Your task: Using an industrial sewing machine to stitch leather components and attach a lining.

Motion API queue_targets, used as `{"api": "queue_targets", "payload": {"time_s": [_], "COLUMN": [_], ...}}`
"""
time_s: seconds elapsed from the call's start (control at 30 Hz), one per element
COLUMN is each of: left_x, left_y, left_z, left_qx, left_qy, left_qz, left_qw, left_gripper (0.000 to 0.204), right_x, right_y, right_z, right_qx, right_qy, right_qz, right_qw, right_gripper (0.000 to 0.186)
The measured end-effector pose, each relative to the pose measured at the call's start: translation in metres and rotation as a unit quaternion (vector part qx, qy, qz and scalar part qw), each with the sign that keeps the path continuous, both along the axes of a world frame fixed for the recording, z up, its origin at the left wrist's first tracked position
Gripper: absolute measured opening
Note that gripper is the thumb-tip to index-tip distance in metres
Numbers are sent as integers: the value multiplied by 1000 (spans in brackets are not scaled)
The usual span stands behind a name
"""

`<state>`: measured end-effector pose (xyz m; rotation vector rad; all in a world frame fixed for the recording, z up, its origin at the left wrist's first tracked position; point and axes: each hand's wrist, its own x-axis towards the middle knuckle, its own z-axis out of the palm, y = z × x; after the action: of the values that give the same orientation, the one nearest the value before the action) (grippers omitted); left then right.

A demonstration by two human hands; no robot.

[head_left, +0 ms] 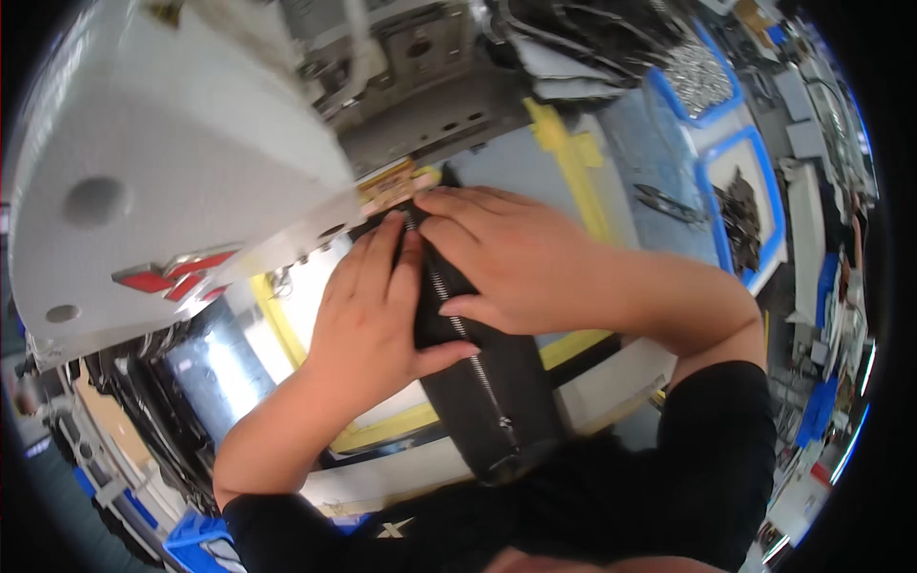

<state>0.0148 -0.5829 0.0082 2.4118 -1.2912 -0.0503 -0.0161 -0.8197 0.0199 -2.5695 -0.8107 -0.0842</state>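
Observation:
A black fabric piece (506, 368) with a silver metal zipper (479, 371) down its middle lies lengthwise in front of me. The zipper's slider (505, 422) sits close to my body. My left hand (368, 310) rests on the fabric just left of the zipper teeth, fingers stretched forward and thumb reaching toward the teeth. On the other side, my right hand (521, 253) lies with its fingers extended over the far end of the fabric, thumb touching near the zipper. Both sets of fingertips are by the metal edge of the machine. The fabric under my palms is hidden.
A large white machine head (181, 162) with a red emblem stands at the left, close to my left hand. Yellow tape (570, 162) marks the worktable. At the right are snips (669, 203), a blue-rimmed tray (778, 215) of dark pieces and another tray (702, 81) of silver pieces.

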Motion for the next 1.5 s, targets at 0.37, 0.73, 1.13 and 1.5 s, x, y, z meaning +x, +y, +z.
{"api": "queue_targets", "payload": {"time_s": [0.37, 0.73, 1.13, 1.5], "left_x": [-1, -2, -7, -11], "left_y": [13, 9, 7, 11], "left_z": [-9, -12, -4, -9], "left_qx": [24, 14, -23, -73], "left_qy": [-26, -12, -106, -103], "left_qz": [7, 12, -29, -74], "left_qw": [999, 1000, 994, 989], "left_gripper": [103, 89, 66, 57], "right_x": [-33, -126, -24, 53], "right_y": [-89, -317, -87, -1], "right_z": [29, 18, 47, -10], "right_qx": [-81, -95, 89, 40], "right_qy": [23, 140, 30, -65], "right_qz": [-320, -603, -202, 59], "right_qw": [944, 780, 975, 995], "right_gripper": [45, 36, 29, 32]}}
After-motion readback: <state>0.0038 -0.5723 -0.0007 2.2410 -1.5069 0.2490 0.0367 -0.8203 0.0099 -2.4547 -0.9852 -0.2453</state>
